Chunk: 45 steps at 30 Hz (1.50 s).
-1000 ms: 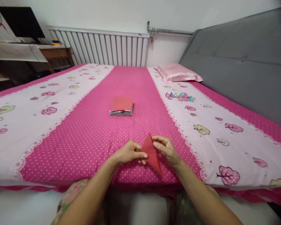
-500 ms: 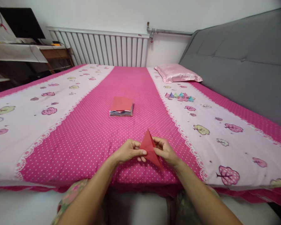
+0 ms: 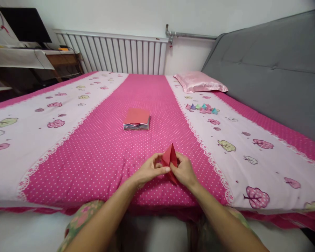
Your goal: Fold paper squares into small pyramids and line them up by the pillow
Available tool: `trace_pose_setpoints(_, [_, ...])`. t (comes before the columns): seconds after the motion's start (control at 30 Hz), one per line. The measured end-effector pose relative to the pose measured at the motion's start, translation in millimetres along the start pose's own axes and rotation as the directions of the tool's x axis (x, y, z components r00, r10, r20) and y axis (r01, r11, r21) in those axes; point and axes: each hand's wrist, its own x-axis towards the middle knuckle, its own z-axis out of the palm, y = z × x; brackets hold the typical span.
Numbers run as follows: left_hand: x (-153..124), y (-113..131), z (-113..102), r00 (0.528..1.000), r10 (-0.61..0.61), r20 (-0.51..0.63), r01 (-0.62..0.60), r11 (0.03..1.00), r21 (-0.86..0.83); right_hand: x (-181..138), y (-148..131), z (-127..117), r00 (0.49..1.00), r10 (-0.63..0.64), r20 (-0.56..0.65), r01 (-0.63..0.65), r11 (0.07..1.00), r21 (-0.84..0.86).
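Between my two hands is a folded red origami paper [image 3: 170,156], held just above the near edge of the bed. Its pointed tip faces up and away, and a fold gapes in the middle. My left hand [image 3: 151,170] grips the paper's left side, thumb in front and fingers curled behind. My right hand [image 3: 184,171] is closed on the right side, with its thumb pressed at the central fold. Part of the paper's lower end is hidden by my fingers. Beyond my hands a stack of square paper [image 3: 137,116] with a red top sheet lies on the pink bedspread [image 3: 102,150].
Several small folded paper pieces [image 3: 202,108] in mixed colours sit at the right on the bedspread. Behind them rests a pink pillow [image 3: 201,82] beside the grey headboard [image 3: 275,70]. A radiator [image 3: 115,52] lines the back wall; a monitor [image 3: 25,26] stands far left.
The red paper has turned and its fold has spread apart at the middle. My right thumb has moved onto the fold, and my left hand has shifted slightly right.
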Motion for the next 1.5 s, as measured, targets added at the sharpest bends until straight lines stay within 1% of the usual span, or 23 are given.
trace_pose_setpoints(0.1, [1, -5, 2, 0.997, 0.077, -0.008, -0.075, 0.989, 0.124, -2, -2, 3, 0.999, -0.008, -0.039, 0.003, 0.993, -0.118])
trace_pose_setpoints(0.2, [2, -11, 4, 0.994, 0.108, -0.024, -0.099, 0.967, 0.235, -4, -4, 6, 0.998, -0.039, -0.047, 0.029, 0.979, -0.2])
trace_pose_setpoints(0.3, [3, -15, 4, 0.991, 0.13, -0.017, -0.121, 0.952, 0.281, -5, -5, 9, 0.996, -0.063, -0.056, 0.048, 0.969, -0.244])
trace_pose_setpoints(0.4, [4, -18, 1, 0.981, 0.185, -0.066, -0.156, 0.938, 0.309, -6, -5, 10, 0.994, -0.087, -0.062, 0.068, 0.964, -0.258])
trace_pose_setpoints(0.47, [5, -18, -1, 0.972, 0.207, -0.113, -0.164, 0.937, 0.308, -6, -3, 10, 0.993, -0.098, -0.063, 0.082, 0.972, -0.222])
trace_pose_setpoints(0.57, [6, -14, -3, 0.967, 0.175, -0.186, -0.123, 0.958, 0.26, -4, 3, 9, 0.995, -0.08, -0.064, 0.073, 0.991, -0.109])
trace_pose_setpoints(0.67, [6, -9, -3, 0.957, 0.095, -0.273, -0.063, 0.991, 0.122, -1, 10, 7, 0.998, -0.047, -0.038, 0.047, 0.999, 0.022])
trace_pose_setpoints(0.73, [7, -8, -3, 0.951, 0.042, -0.306, -0.036, 0.999, 0.027, 2, 15, 6, 0.999, -0.029, -0.021, 0.031, 0.997, 0.074])
trace_pose_setpoints(0.87, [8, -6, -4, 0.951, -0.044, -0.306, 0.013, 0.995, -0.103, 6, 18, 2, 0.999, 0.047, -0.013, -0.045, 0.986, 0.159])
trace_pose_setpoints(0.97, [6, -4, -4, 0.956, -0.085, -0.282, 0.04, 0.986, -0.162, 6, 15, -1, 0.989, 0.148, 0.001, -0.142, 0.95, 0.277])
trace_pose_setpoints(1.03, [4, -1, -4, 0.958, -0.092, -0.273, 0.045, 0.984, -0.172, 7, 11, -3, 0.975, 0.221, 0.028, -0.217, 0.909, 0.357])
trace_pose_setpoints(1.1, [3, 2, -5, 0.957, -0.087, -0.278, 0.042, 0.985, -0.166, 7, 6, -6, 0.962, 0.265, 0.058, -0.265, 0.866, 0.425])
trace_pose_setpoints(1.17, [1, 4, -7, 0.96, -0.075, -0.27, 0.028, 0.984, -0.174, 7, 2, -8, 0.957, 0.273, 0.102, -0.288, 0.831, 0.475])
trace_pose_setpoints(1.23, [0, 6, -8, 0.965, -0.047, -0.259, 0.002, 0.985, -0.173, 7, -1, -10, 0.956, 0.259, 0.138, -0.293, 0.819, 0.493])
trace_pose_setpoints(1.3, [0, 6, -10, 0.967, -0.019, -0.254, -0.013, 0.992, -0.127, 7, -1, -10, 0.961, 0.24, 0.139, -0.277, 0.845, 0.458])
trace_pose_setpoints(1.37, [1, 2, -11, 0.968, 0.005, -0.249, -0.01, 1.0, -0.017, 6, 1, -10, 0.968, 0.219, 0.12, -0.249, 0.889, 0.385])
trace_pose_setpoints(1.43, [3, -3, -11, 0.972, 0.053, -0.227, -0.018, 0.988, 0.154, 6, 5, -11, 0.969, 0.205, 0.136, -0.238, 0.926, 0.294])
trace_pose_setpoints(1.47, [5, -7, -11, 0.972, 0.095, -0.213, -0.035, 0.963, 0.269, 6, 8, -11, 0.967, 0.202, 0.156, -0.235, 0.941, 0.243])
trace_pose_setpoints(1.5, [6, -10, -10, 0.968, 0.147, -0.202, -0.056, 0.916, 0.398, 6, 10, -12, 0.966, 0.198, 0.168, -0.227, 0.957, 0.179])
